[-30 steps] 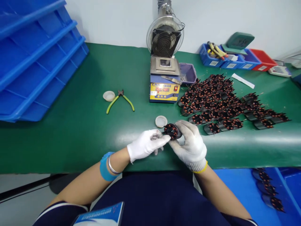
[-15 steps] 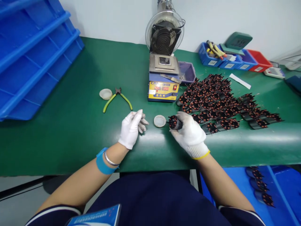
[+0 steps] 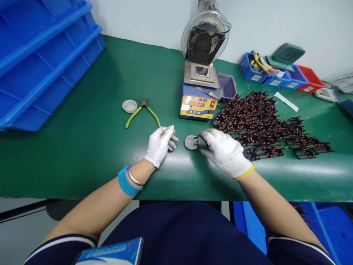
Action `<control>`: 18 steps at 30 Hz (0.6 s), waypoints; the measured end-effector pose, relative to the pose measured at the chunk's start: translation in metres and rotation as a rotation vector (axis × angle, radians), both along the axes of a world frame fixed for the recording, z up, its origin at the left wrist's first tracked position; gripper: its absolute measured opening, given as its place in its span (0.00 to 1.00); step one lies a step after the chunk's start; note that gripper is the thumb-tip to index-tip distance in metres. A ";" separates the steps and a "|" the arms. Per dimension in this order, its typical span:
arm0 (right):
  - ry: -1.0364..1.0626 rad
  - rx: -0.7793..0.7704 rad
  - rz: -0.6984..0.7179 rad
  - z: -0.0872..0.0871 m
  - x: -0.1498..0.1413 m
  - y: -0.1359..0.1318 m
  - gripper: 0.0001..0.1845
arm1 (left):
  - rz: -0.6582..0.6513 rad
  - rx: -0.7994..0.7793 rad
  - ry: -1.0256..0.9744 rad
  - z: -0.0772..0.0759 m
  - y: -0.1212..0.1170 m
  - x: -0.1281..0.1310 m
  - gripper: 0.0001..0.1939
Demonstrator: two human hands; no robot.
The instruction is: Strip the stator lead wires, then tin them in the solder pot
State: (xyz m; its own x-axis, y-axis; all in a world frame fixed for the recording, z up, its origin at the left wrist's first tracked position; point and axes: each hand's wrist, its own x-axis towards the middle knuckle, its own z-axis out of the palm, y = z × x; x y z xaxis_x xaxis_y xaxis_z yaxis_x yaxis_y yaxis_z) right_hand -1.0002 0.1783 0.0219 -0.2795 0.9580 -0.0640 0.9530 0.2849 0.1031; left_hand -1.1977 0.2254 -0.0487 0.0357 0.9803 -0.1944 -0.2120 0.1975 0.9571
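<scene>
My right hand [image 3: 222,151], in a white glove with a yellow hem, is closed round a motor stator [image 3: 203,142], a black cylinder. Its pin end is tipped down to the left, over a small round white dish [image 3: 191,142]. Whether the pins touch what is in the dish, I cannot tell. To the left of the dish, my gloved left hand [image 3: 162,143] hovers over the table with loosely bent fingers, slightly apart, and nothing visible in them. Green-handled cutting pliers [image 3: 144,104] lie spread just beyond it, beside a second white dish [image 3: 129,106].
A solder pot [image 3: 197,106] with a lit display stands behind the dish, a fan [image 3: 204,46] above it. Many stators [image 3: 256,114] crowd the right side. Small blue bins [image 3: 252,70] and a red bin [image 3: 311,79] line the back. Stacked blue crates [image 3: 52,66] rise at left.
My right hand has tilted the stator, turning its pin end from facing me down to the dish. The left hand keeps nearly the same pose. The whole view has shifted slightly.
</scene>
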 end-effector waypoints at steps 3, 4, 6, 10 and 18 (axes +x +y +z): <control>0.102 0.102 0.038 0.001 0.008 -0.002 0.28 | 0.002 -0.008 0.004 0.002 0.000 -0.001 0.22; 0.109 0.156 0.058 0.001 0.010 -0.003 0.27 | 0.000 -0.010 0.007 0.002 0.000 -0.001 0.22; 0.047 0.249 0.088 0.001 0.013 -0.003 0.25 | -0.009 -0.011 0.014 0.003 -0.001 -0.001 0.21; -0.195 0.268 0.093 -0.004 0.004 0.003 0.17 | -0.027 -0.003 0.025 0.003 -0.002 0.000 0.21; -0.302 0.126 0.207 -0.010 -0.017 0.013 0.18 | -0.056 0.005 0.052 0.004 -0.002 0.000 0.22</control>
